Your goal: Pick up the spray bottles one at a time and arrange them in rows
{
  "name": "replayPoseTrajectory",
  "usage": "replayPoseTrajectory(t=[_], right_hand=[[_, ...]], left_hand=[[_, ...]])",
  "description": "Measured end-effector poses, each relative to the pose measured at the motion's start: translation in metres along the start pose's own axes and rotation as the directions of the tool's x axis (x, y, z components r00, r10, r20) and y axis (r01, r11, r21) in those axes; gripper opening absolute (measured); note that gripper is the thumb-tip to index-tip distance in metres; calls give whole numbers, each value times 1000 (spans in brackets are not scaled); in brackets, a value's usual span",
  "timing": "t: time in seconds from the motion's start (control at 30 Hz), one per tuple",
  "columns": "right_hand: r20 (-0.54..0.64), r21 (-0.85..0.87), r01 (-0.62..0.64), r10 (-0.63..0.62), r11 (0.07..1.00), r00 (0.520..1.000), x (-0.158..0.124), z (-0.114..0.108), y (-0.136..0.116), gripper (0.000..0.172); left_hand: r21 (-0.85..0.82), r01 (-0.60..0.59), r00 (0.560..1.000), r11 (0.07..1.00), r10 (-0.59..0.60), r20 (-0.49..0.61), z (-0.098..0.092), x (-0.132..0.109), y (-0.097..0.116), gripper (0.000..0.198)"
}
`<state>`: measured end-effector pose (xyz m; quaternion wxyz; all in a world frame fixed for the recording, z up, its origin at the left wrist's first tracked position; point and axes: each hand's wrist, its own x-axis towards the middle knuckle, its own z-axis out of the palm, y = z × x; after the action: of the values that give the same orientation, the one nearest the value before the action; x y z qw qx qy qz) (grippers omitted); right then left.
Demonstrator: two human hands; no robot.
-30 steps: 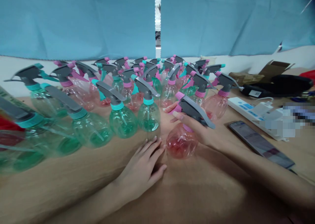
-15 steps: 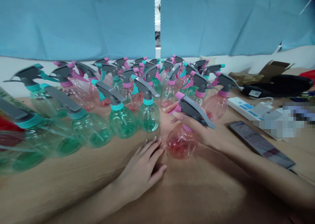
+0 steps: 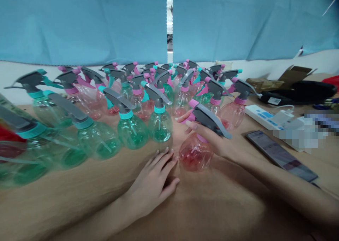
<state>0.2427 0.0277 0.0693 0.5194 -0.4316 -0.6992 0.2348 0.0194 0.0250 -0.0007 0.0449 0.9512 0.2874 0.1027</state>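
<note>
A pink see-through spray bottle (image 3: 195, 155) stands on the table in front of me, its grey sprayer head with a pink nozzle and trigger pointing up and left. My right hand (image 3: 208, 134) grips it at the neck and trigger, its fingers curled round below the head. Part of the pink collar is hidden behind this hand. Flat on the wooden table (image 3: 106, 198) lies my left hand (image 3: 153, 177), fingers stretched out, tips close to the bottle's left side. Nearest beyond the left fingertips is a green spray bottle (image 3: 160, 126) with a turquoise collar.
Several green and pink spray bottles (image 3: 132, 133) crowd the table's left and back, before a blue cloth (image 3: 87, 25). To the right lie a phone (image 3: 280, 156), a white power strip (image 3: 261, 113) with a plug, a black case (image 3: 299, 92) and an opened cardboard box (image 3: 295, 75).
</note>
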Motion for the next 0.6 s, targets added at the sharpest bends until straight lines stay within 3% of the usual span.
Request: replayPoseTrajectory(t=[0.37,0.6], right_hand=[[-2,-78,-37,37,996,999,3,-3,-11,20],[15,-28,-16,16,999,1000,2,-4,-1,22]], left_hand=[[-21,-4,1000,1000,4,-11,0,-1,-1,49],[2,-4,1000,1000,4,-10,0,-1,-2,48]])
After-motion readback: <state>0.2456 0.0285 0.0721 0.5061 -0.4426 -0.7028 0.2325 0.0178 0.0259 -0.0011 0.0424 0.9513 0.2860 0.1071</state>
